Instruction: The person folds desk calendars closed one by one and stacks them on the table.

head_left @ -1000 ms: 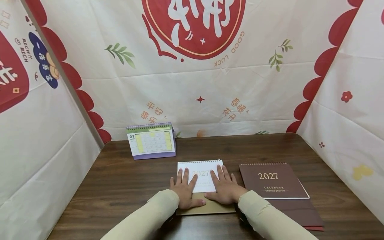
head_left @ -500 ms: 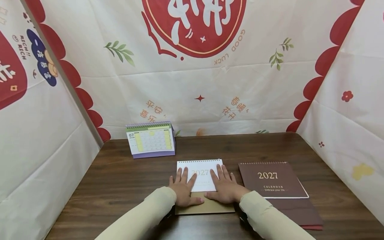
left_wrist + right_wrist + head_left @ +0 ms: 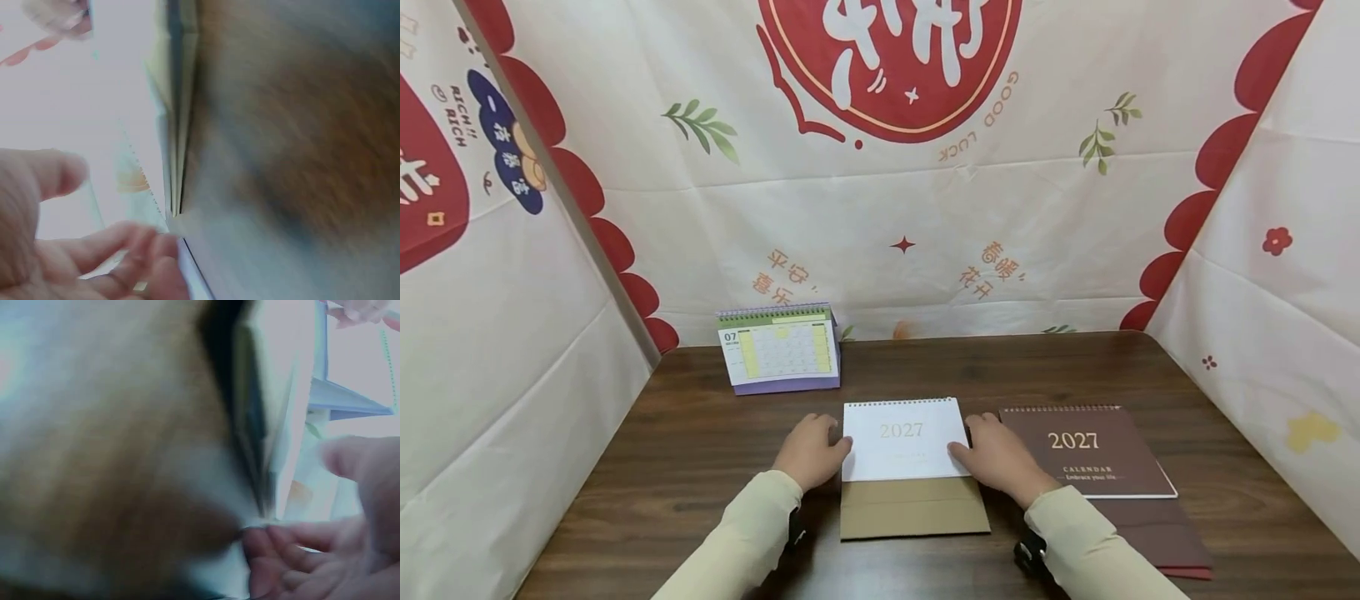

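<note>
A white 2027 desk calendar with a tan base lies flat on the table, its spiral edge away from me. My left hand is beside its left edge, thumb tip near the white cover, fingers loosely bent and holding nothing. At the right edge my right hand has its thumb over the cover's margin. In the right wrist view, the fingers are close to the calendar's edge, thumb apart from them. In the left wrist view, a gap separates thumb and fingers near the layered calendar edge.
A brown 2027 calendar lies flat to the right, close to my right hand. At the back left stands a purple-based desk calendar, upright. White printed cloth encloses the wooden table at the back and sides.
Both hands have left the white calendar's top, where they lay flat with fingers spread, and moved apart to its left and right edges. The calendars have stayed in place.
</note>
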